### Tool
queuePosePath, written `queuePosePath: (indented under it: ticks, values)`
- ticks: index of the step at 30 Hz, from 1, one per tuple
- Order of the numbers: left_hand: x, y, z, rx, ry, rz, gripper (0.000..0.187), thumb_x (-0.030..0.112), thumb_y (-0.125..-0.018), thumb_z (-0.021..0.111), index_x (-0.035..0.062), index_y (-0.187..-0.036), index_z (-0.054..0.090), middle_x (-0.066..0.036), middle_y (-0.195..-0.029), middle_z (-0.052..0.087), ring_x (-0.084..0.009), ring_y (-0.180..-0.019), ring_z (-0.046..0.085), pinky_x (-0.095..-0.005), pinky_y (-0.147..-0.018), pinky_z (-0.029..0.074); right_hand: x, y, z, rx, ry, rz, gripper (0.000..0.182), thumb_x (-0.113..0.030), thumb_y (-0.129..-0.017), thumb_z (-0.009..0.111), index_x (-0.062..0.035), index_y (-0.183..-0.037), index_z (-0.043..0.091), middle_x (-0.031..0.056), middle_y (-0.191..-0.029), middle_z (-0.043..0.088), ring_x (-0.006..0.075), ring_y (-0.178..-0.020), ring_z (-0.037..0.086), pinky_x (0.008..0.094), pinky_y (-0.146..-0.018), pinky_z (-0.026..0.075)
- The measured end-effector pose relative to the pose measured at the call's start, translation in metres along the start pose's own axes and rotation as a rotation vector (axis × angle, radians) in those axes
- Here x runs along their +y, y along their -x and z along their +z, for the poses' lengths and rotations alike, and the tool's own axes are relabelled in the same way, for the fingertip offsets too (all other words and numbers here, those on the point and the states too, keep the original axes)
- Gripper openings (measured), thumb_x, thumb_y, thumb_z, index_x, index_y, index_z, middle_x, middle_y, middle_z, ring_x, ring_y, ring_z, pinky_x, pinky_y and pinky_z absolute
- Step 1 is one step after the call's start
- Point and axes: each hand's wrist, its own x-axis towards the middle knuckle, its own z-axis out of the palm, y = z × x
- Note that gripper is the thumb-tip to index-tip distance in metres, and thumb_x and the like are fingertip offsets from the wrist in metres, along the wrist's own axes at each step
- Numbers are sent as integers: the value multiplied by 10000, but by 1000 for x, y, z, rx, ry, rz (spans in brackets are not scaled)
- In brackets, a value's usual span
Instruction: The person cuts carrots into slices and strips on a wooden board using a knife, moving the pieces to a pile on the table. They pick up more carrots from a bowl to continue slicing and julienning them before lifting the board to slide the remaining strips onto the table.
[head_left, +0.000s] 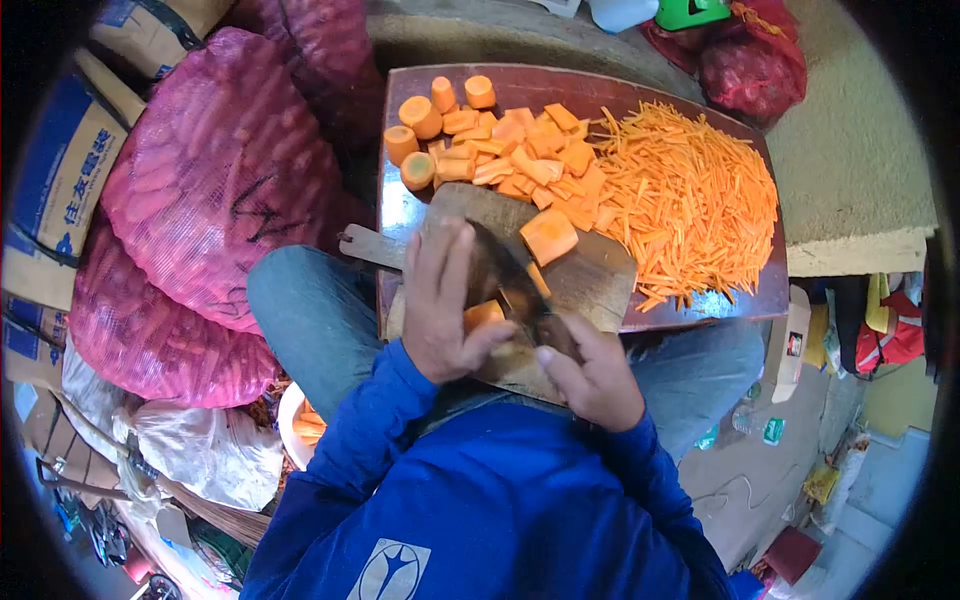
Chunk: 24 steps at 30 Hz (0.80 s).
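Note:
My right hand (597, 378) is wrapped round the handle of a dark, broad-bladed knife (505, 262), blurred by motion. The blade lies across a worn wooden cutting board (595, 280), with a carrot slice (538, 279) at its edge. My left hand (440, 305) is on the board's left side, fingers stretched out and thumb apart. Close to that thumb is a cut carrot piece (483, 316), partly hidden. A larger peeled carrot chunk (549, 236) rests on the board beyond the blade. Beside my left fingers, a flat grey tool (372, 247) sticks out to the left.
On the dark red table (560, 82) are carrot slices (545, 135), upright carrot chunks (420, 117) and a big heap of carrot strips (700, 205). Pink mesh sacks (225, 170) of carrots stand at left, near a white bucket (290, 425). A concrete ledge (860, 200) is at right.

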Motion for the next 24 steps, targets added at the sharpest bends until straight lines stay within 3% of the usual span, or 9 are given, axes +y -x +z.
queuePosePath:
  ticks: [2, 3, 5, 7, 9, 12, 17, 20, 24]
  values:
    - [15, 7, 2, -91, -103, 10, 983, 617, -911, 700, -36, -1579, 393, -283, -1539, 476, -452, -1448, 450, -612, -1214, 259, 8, 0, -14, 78, -86, 11, 342, -132, -995, 673, 9, -1304, 628, 1, -828, 598, 97, -729, 553, 300, -667, 486]
    - [21, 7, 7, -179, -192, 16, 992, 596, -882, 748, -33, -1571, 410, -279, -1513, 508, -443, -1433, 470, -595, -1195, 302, -8, -2, -24, 62, -276, 133, 352, -128, -1000, 668, 1, -1325, 627, -24, -779, 566, 55, -657, 509, 255, -599, 427]
    - [25, 6, 18, -146, -209, 40, 940, 514, -833, 821, -13, -1528, 470, -239, -1423, 559, -419, -1345, 527, -593, -1137, 348, -14, -13, -37, 166, -261, 76, 304, -117, -1008, 652, -2, -1289, 636, -51, -741, 549, 25, -602, 476, 235, -537, 377]
    - [27, 0, 23, -227, -288, 75, 907, 513, -829, 819, -3, -1505, 504, -210, -1371, 584, -403, -1287, 551, -581, -1112, 371, 2, -31, -53, 214, -174, -95, 253, -115, -1020, 642, -3, -1247, 642, -47, -727, 543, 29, -550, 458, 233, -499, 365]
    - [31, -3, 29, -195, -272, 90, 820, 476, -850, 806, 23, -1480, 541, -177, -1273, 618, -366, -1206, 584, -525, -1036, 427, 9, -43, -70, 186, -215, -53, 223, -138, -1030, 635, -3, -1208, 643, -28, -744, 559, 41, -536, 470, 227, -496, 375]
    - [30, -3, 40, -250, -359, 195, 682, 326, -879, 787, 60, -1470, 575, -127, -1159, 647, -312, -1060, 616, -443, -887, 475, 37, -58, -77, 194, -584, -41, 279, -215, -1033, 627, 4, -1205, 611, 11, -727, 568, 66, -495, 489, 227, -446, 391]
    - [20, -3, 41, -250, -337, 138, 668, 271, -858, 793, 57, -1457, 589, -115, -1088, 628, -296, -970, 604, -419, -824, 486, 48, -44, -77, 128, -811, -38, 387, -244, -985, 662, 32, -1242, 577, 35, -708, 555, 83, -446, 477, 229, -417, 395]
    - [11, -5, 38, -187, -303, 119, 654, 245, -850, 794, 52, -1444, 599, -112, -1050, 613, -295, -931, 595, -417, -796, 489, 54, -45, -73, -71, -935, 11, 516, -330, -926, 724, 48, -1240, 568, 52, -669, 530, 110, -413, 478, 260, -374, 379]
    - [3, -8, 29, -77, -283, 65, 685, 187, -797, 829, 50, -1431, 610, -127, -1077, 625, -314, -895, 611, -424, -788, 516, 67, -53, -59, -190, -1000, 31, 484, -326, -965, 702, 77, -1211, 594, 75, -635, 531, 137, -405, 484, 275, -367, 386]
